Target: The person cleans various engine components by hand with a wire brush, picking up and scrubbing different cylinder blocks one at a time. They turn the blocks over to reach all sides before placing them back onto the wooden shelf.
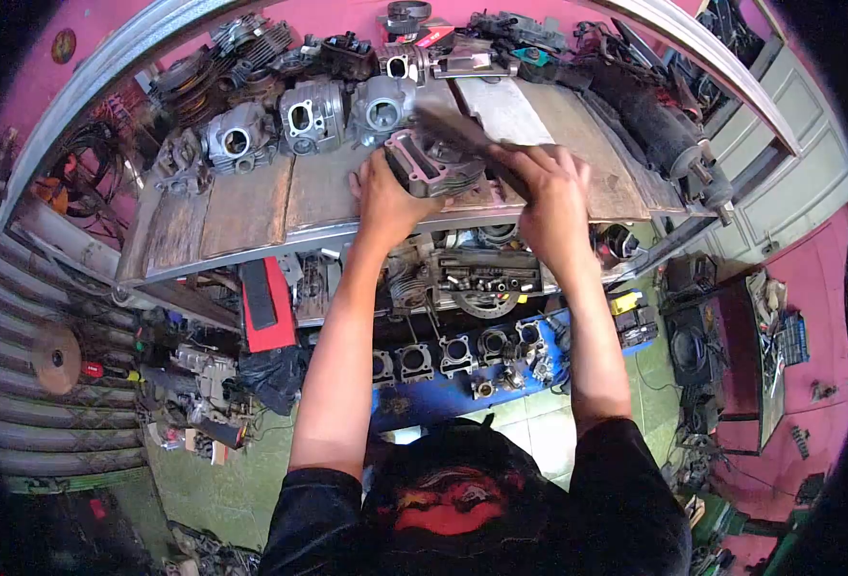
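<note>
Wooden bench [323, 197] at 12 o'clock; row of engine parts [313, 115] on it approx. 10 o'clock from the held metal block [428, 175], which is near the bench's front edge. Dark flat bar [472, 134], blurred, slants 10 to 4 o'clock; can't tell if it's touching the block. R hand [550, 197] closed on bar's 4 o'clock end; L hand [381, 202] wrapped round block's 9 o'clock side. Best: firm L grip, fingertips away from bar, bar level, pressure light & even.
</note>
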The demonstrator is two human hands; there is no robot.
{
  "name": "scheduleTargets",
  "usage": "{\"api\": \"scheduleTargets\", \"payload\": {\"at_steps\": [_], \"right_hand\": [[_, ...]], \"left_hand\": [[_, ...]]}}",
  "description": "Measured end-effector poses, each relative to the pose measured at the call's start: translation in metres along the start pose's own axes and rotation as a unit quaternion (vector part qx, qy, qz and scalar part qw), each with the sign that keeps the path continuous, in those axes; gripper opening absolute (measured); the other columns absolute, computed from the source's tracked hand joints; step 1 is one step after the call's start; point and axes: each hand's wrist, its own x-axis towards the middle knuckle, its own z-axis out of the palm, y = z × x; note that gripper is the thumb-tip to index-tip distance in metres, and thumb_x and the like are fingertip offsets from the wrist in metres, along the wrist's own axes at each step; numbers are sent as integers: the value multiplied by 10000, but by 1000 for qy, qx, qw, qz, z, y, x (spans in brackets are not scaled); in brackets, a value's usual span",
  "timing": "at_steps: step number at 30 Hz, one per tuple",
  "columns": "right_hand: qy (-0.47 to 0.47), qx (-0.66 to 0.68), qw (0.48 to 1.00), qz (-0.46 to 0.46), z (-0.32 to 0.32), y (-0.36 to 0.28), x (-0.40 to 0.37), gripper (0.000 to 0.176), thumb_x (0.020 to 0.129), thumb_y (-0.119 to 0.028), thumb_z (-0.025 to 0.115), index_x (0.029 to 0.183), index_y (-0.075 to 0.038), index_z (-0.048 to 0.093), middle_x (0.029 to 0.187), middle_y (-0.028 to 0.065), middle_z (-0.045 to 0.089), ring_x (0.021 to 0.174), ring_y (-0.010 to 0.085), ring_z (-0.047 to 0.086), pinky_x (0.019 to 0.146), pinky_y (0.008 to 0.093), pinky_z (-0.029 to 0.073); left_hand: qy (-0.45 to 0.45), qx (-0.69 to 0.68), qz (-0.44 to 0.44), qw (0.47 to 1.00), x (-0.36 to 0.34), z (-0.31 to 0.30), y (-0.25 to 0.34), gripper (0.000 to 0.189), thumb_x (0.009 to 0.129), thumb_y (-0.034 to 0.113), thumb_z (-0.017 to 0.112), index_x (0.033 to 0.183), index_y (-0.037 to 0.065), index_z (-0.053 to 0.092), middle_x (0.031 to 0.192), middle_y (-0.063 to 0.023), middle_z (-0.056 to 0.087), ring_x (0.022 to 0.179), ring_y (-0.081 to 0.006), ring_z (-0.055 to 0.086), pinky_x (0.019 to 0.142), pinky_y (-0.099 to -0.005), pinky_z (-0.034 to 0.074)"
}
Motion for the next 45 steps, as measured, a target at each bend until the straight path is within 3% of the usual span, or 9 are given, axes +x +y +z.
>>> {"api": "scheduleTargets", "payload": {"at_steps": [3, 7, 11, 16, 20, 25, 35, 40, 45], "right_hand": [[11, -33, 999, -40, -13, -19, -8, 693, 722, 97, 631, 1359, -161, 718, 1293, 20, 727, 1158, 291, 611, 1024, 452, 404], [-12, -48, 999, 5, -57, -18, -50, 766, 670, 103, 668, 1376, -191, 719, 1329, -14, 719, 1211, 270, 602, 1056, 477, 383], [-2, -48, 998, 50, -40, -7, -44, 746, 677, 104, 670, 1358, -196, 732, 1324, -13, 728, 1211, 282, 609, 1064, 480, 379], [17, -7, 1000, -22, 3, -25, 1, 694, 726, 118, 602, 1342, -171, 736, 1341, 19, 731, 1191, 301, 617, 1048, 449, 409], [3, 50, 999, -20, -33, -26, -29, 729, 691, 141, 594, 1340, -158, 736, 1313, 15, 737, 1196, 282, 617, 1068, 436, 389], [33, -16, 997, 74, -44, 3, -78, 809, 637, 148, 613, 1369, -180, 719, 1371, 11, 726, 1227, 281, 607, 1124, 453, 349], [92, 30, 950, 295, 46, 94, -89, 708, 764, 135, 574, 1378, -191, 711, 1268, 87, 746, 1265, 338, 601, 1120, 497, 357], [29, -31, 950, 310, 71, 121, -66, 490, 887, -149, 779, 1371, -135, 701, 1276, 109, 740, 1278, 363, 589, 1100, 574, 361], [48, -79, 961, 262, 67, 121, -57, 510, 895, -174, 768, 1396, -145, 680, 1328, 82, 720, 1295, 376, 570, 1112, 655, 334]], "left_hand": [[17, 37, 12, 999, 0, 1, 0, 1186, 542, 487, 1032, 1409, -53, 429, 1361, -256, 601, 1381, -433, 486, 1214, -604, 233], [8, 30, 16, 999, 1, 4, -6, 1184, 545, 494, 1032, 1405, -53, 429, 1358, -257, 598, 1376, -432, 488, 1215, -598, 239], [-3, 1, 10, 1000, 2, 2, -3, 1188, 544, 492, 1032, 1406, -58, 426, 1353, -259, 597, 1371, -431, 492, 1219, -600, 241], [18, 46, 5, 999, -1, 4, -3, 1170, 544, 494, 1031, 1390, -54, 436, 1345, -255, 600, 1360, -429, 506, 1232, -611, 225], [18, 42, 5, 999, -3, 0, 2, 1155, 538, 490, 1032, 1372, -52, 445, 1334, -261, 604, 1360, -429, 511, 1251, -623, 196], [6, 42, -12, 999, 0, -1, 3, 1143, 546, 484, 1032, 1370, -49, 445, 1312, -265, 615, 1354, -432, 514, 1249, -629, 199], [29, 28, 19, 999, -4, 3, 0, 1169, 577, 457, 1030, 1435, -60, 428, 1327, -270, 622, 1344, -434, 518, 1236, -587, 243], [18, 33, 33, 999, -3, 2, -1, 1180, 584, 453, 1029, 1465, -48, 424, 1336, -251, 624, 1340, -432, 513, 1220, -564, 272], [7, 22, 24, 999, 0, 1, -10, 1165, 598, 466, 1022, 1480, -27, 442, 1356, -245, 619, 1355, -428, 494, 1203, -552, 295]]}}
